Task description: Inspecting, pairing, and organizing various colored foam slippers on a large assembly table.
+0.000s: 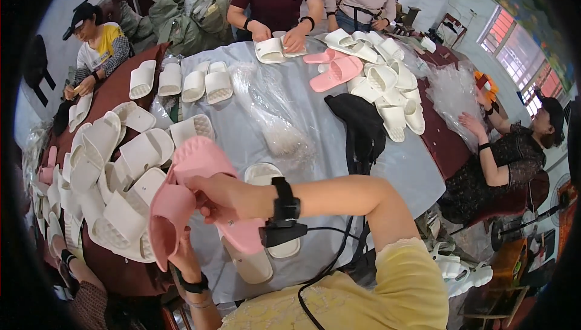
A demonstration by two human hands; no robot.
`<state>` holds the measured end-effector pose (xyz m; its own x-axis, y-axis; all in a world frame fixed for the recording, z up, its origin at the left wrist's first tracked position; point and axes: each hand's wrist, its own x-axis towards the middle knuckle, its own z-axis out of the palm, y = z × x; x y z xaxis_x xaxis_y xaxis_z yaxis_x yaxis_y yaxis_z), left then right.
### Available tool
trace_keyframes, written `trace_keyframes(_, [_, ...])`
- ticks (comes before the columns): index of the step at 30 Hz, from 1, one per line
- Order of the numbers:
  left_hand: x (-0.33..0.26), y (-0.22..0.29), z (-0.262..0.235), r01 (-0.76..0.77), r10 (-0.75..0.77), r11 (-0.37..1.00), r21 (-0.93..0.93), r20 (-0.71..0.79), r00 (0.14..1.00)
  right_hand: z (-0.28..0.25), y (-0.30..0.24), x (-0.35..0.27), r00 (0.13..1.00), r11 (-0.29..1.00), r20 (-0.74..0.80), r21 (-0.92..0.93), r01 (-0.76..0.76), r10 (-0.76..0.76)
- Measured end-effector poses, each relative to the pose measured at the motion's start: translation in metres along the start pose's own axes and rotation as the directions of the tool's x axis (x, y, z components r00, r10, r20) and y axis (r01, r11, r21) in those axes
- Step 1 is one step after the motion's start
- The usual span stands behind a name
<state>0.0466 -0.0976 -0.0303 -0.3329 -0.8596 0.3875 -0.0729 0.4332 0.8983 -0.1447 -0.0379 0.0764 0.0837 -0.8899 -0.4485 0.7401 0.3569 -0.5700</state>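
I hold two pink slippers in front of me. My left hand (186,256) grips the left pink slipper (164,224) from below, and this slipper is tilted on its side. Reaching across from the right, my right hand (230,196) has its fingers curled at the strap of the other pink slipper (203,157), by the edge of the first. That second slipper's heel end shows below my wrist. Beneath lie a white slipper (284,246) and another white slipper (249,264), both partly hidden by my right arm and the pink pair.
White slippers (130,154) are heaped at the left; more white slippers (387,82) lie far right beside a pink pair (336,73). Clear plastic bags (272,112) and a black cloth item (357,121) lie on the grey tabletop (399,173). Several people work around the table.
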Motion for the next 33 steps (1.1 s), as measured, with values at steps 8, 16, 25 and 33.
trace_keyframes(8, [-0.001, 0.027, -0.006, 0.376, -0.271, 0.759, -0.532, 0.266, 0.925, -0.049, 0.01, -0.081, 0.86, 0.839, -0.207, -0.412, 0.355, -0.465])
trace_keyframes(16, [-0.052, 0.036, 0.062, 0.677, -0.458, 0.734, -0.05, 0.699, 0.548, -0.111, 0.092, -0.108, 0.824, 0.956, -0.488, -0.103, 0.273, -0.288])
trace_keyframes(25, [-0.061, 0.044, 0.094, 0.127, -0.029, 0.991, -0.043, 0.853, 0.521, -0.17, 0.142, -0.124, 0.776, 0.819, -0.36, -0.471, 0.327, -0.517])
trace_keyframes(33, [-0.047, 0.059, 0.098, -0.194, 0.195, 0.97, -0.148, 0.947, 0.254, -0.178, 0.131, -0.105, 0.766, 0.814, -0.399, -0.516, 0.267, -0.504])
